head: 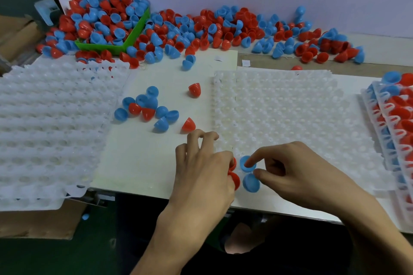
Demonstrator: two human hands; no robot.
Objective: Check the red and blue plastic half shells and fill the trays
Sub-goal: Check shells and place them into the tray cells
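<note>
Both hands work at the near left corner of a white translucent dimpled plastic tray (290,114) lying on the pale worktop (156,163). The left hand (203,169) has its fingers curled round red plastic half shells (235,179) at the tray's edge. The right hand (297,169) presses a forefinger into a blue plastic half shell (245,164) seated in the tray — its thumb touches a second blue shell (250,183) just below. A loose heap of red and blue shells (178,29) lies along the back wall.
</note>
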